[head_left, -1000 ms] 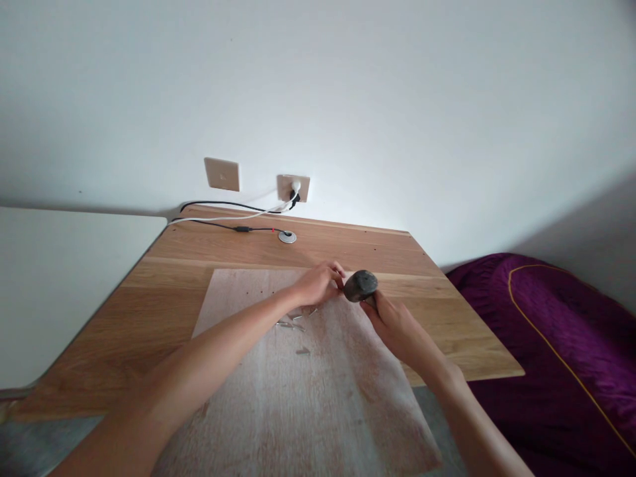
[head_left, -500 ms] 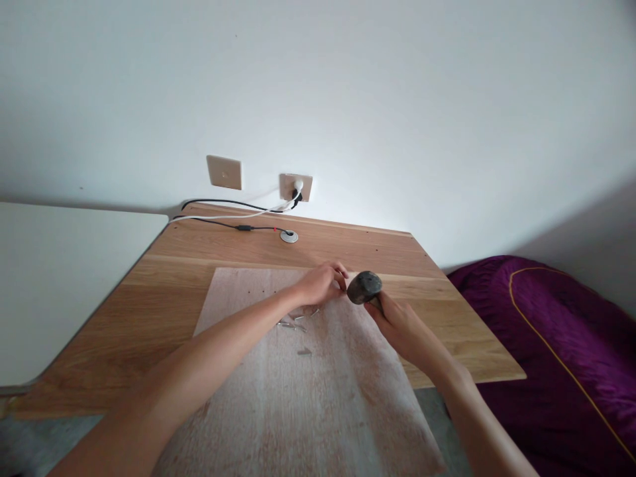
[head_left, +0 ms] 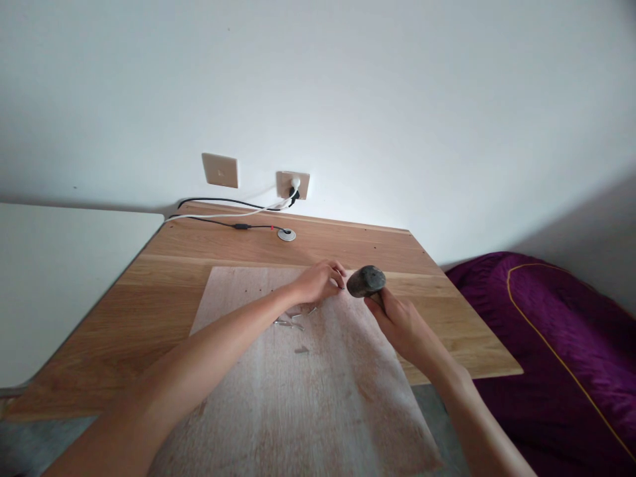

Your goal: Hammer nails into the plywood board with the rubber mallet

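Observation:
My right hand [head_left: 402,321] is wrapped round the short handle of a mallet [head_left: 366,281] with a thick, dark, rounded head. The mallet head is held just right of my left hand [head_left: 320,281], above the far right part of a pale wooden board [head_left: 318,397]. My left fingers are pinched together low over the board; a small dark tip at them looks like a nail [head_left: 342,287]. Several loose shiny nails [head_left: 291,322] lie on the board beside my left wrist. A short row of dark dots [head_left: 260,289] marks the board's far left part.
Under the board is a brown wooden tabletop [head_left: 149,298]. Black and white cables [head_left: 213,216] run along its back to a wall socket [head_left: 293,185] and a round grommet [head_left: 287,234]. A white panel [head_left: 69,285] stands left; purple fabric [head_left: 546,344] bulges at right.
The mallet head has turned and shifted slightly up and right beside my left fingers. My left hand keeps its pinch at the same place on the board. The whole view has shifted slightly.

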The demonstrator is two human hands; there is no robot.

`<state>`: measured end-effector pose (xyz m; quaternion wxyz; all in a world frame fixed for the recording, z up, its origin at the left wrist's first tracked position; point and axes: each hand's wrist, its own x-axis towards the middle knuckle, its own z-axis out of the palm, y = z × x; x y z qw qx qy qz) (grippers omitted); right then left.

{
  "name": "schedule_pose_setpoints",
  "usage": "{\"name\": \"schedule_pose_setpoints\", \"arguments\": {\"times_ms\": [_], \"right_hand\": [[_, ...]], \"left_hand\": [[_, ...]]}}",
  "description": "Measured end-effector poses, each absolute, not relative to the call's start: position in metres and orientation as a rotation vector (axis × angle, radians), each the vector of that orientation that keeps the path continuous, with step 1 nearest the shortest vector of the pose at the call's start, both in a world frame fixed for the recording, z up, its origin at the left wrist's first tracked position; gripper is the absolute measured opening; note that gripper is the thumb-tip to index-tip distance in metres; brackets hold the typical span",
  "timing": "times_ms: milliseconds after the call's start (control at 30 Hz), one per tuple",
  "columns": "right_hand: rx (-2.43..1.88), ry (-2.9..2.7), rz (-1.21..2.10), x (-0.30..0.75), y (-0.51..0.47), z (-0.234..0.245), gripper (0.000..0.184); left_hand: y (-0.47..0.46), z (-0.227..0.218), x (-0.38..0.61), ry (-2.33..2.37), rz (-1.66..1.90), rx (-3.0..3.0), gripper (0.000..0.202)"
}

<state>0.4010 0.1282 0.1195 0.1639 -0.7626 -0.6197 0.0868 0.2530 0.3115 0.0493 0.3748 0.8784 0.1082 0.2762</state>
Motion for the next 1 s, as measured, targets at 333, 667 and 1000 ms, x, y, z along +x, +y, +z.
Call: {"name": "schedule_pose_setpoints", "arguments": {"times_ms": [333, 667, 1000], "right_hand": [[-2.145, -1.773, 0.234, 0.404, 0.128, 0.123, 0.022], [-2.177, -1.726, 0.262, 0.403, 0.125, 0.115, 0.021], [-2.197, -1.879, 0.352, 0.408, 0.129, 0.128, 0.023]], "left_hand": [[0.311, 0.049, 0.254, 0.269, 0.678, 2.243, 0.01], [0.308, 0.055, 0.252, 0.315, 0.638, 2.264, 0.01], [0.309, 0.053, 0.252, 0.32, 0.617, 2.261, 0.007]]}}
